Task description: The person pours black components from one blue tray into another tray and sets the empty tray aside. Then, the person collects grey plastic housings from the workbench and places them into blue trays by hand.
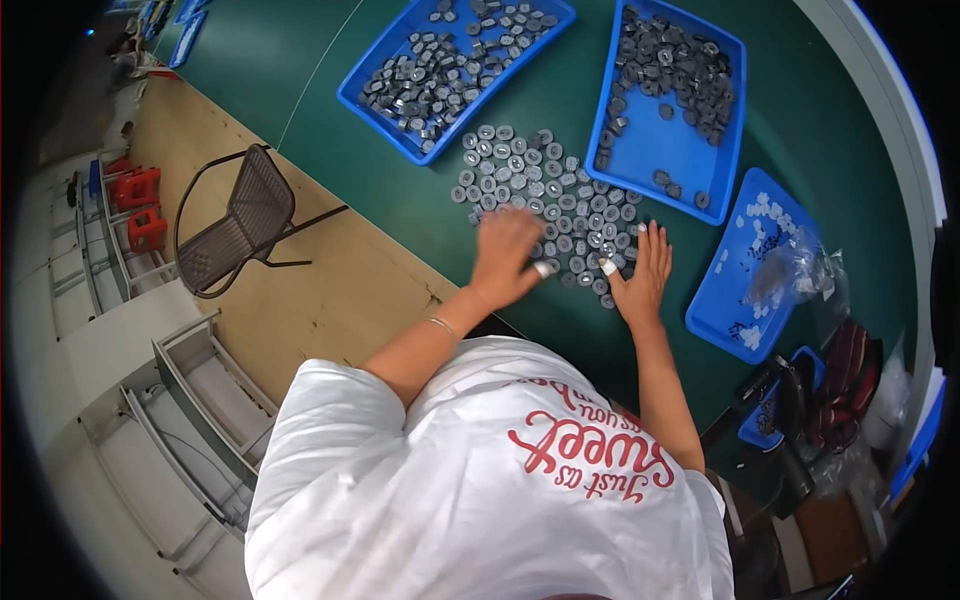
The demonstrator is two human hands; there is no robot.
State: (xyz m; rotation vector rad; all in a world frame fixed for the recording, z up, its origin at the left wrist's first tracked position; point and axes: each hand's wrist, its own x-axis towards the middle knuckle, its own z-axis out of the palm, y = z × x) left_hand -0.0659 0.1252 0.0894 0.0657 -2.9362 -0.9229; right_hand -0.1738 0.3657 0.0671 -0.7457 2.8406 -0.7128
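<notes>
Several small round grey parts (517, 163) lie spread in one layer on the green table (330, 120). My left hand (508, 255) is over the lower left of this spread, blurred by motion, with its thumb pointing right; whether its fingers grip anything cannot be made out. At the right edge of the parts, my right hand (641, 275) rests with its fingers stretched out and apart from the thumb, holding nothing. Both thumbs have white coverings at their tips. The thumb of my right hand is beside some parts.
Behind the spread, a blue tray (440, 145) and a second blue tray (668, 195) hold more grey parts. To the right, another blue tray (712, 300) carries white and black pieces and a clear plastic bag (785, 270). A chair (240, 215) stands left of the table.
</notes>
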